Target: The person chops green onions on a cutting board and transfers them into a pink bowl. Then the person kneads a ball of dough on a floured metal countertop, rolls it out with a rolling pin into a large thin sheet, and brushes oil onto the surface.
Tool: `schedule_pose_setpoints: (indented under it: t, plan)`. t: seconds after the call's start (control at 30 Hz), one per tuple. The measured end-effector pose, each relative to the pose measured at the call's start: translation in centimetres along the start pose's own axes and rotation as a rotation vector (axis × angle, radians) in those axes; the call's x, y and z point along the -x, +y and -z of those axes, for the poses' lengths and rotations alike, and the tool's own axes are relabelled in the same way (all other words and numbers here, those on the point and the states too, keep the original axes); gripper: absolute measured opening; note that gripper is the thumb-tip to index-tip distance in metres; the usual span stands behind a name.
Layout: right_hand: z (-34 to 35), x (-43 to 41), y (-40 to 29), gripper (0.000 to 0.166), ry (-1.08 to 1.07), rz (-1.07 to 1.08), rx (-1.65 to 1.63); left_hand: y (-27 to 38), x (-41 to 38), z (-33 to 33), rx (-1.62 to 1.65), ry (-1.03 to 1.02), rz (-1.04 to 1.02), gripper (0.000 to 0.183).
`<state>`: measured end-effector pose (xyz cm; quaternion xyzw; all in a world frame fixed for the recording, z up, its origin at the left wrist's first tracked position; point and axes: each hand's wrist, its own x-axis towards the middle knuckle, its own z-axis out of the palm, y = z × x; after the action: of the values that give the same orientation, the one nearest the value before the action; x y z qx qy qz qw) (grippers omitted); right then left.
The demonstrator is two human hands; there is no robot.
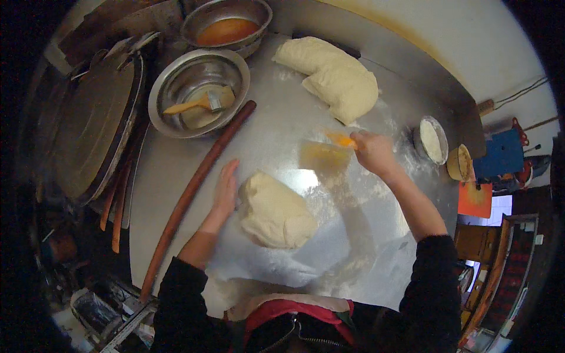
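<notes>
A rounded lump of dough rests on the steel worktop in front of me. At its left side my left hand is held on edge, fingers straight, with nothing in it; whether it touches the dough I cannot tell. Beyond the dough and to the right, my right hand grips an orange-handled scraper, blurred. Its lower part is hard to tell from the shiny steel. Farther back lies a larger, bent mass of dough.
A long wooden rolling pin slants along the left. Behind it stands a steel bowl holding a brush, near another bowl of orange liquid. A bowl of flour and a small tub stand at right. A round griddle is far left.
</notes>
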<state>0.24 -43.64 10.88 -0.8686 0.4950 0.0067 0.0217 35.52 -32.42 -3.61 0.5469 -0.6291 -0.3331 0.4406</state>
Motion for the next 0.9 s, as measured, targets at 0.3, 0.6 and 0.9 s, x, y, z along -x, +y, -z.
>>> schedule_pose_setpoints:
  t: [0.3, 0.6, 0.9]
  plan:
    - [-9.1, -17.9, 3.2, 0.023, 0.182, -0.088, 0.212, 1.1, 1.8, 1.1, 0.025, -0.025, -0.030, 0.048]
    - [0.8, -23.6, 4.0, 0.018, 0.050, -0.167, 0.111, 0.8, 1.0, 0.7, 0.028, -0.009, -0.065, 0.049]
    - [-4.6, -24.1, -4.7, 0.018, 0.055, 0.000, 0.163, 0.3, 1.6, 0.7, 0.122, 0.067, -0.021, 0.045]
